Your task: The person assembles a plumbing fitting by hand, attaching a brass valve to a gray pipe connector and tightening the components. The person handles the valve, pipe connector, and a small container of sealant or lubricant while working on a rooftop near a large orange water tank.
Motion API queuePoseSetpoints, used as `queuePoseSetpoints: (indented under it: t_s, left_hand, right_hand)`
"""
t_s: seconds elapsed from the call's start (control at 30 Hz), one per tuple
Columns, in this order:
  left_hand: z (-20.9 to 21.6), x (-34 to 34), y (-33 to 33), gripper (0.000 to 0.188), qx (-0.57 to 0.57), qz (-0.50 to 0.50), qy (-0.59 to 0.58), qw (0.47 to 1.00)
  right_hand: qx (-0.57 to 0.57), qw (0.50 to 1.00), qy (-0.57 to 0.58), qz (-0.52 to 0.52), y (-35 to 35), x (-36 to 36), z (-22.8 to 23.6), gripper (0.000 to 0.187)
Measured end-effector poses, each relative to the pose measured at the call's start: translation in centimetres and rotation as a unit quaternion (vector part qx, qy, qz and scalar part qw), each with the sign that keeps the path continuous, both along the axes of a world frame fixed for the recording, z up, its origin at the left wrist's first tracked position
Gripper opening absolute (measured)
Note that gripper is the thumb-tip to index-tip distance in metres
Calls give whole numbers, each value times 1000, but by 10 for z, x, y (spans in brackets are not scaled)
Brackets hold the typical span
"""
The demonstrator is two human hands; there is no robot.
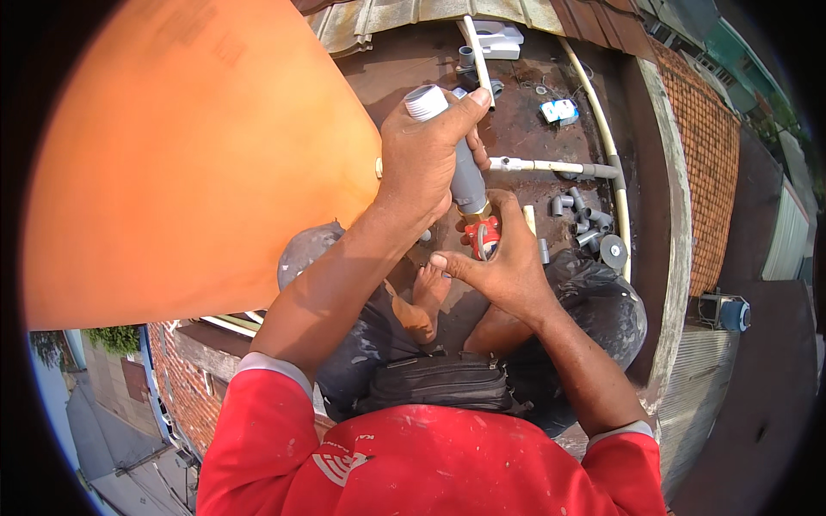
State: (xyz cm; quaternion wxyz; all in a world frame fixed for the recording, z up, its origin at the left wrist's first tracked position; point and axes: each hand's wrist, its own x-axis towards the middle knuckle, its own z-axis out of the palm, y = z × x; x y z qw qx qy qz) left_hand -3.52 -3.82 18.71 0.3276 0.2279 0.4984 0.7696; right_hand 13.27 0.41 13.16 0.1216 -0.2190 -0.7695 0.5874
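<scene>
My left hand [420, 155] is wrapped around a short grey PVC pipe [468, 182], held slanting in front of my knees. A white threaded fitting [425, 101] sticks out at its upper end, above my fist. At the lower end sits a brass valve with a red handwheel [480, 236], joined to the pipe. My right hand [509, 262] has its fingers curled around the valve's far side, and its thumb stands off to the left. Those fingers partly hide the valve body.
A large orange tank [198, 163] fills the left. White pipe [551, 166] runs from it to a long pipe [602, 129] by the low wall [675, 215]. Grey elbows [561, 205] and a tape roll [613, 251] lie at right; a blue-white packet [559, 112] lies farther back.
</scene>
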Motion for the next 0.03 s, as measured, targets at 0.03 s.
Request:
queuePoseSetpoints:
  t_s: [0.03]
  left_hand:
    - [-2,-1,-1,25,0,7,-12,1000]
  right_hand:
    - [-18,999,-48,-15,-4,-4,3,87]
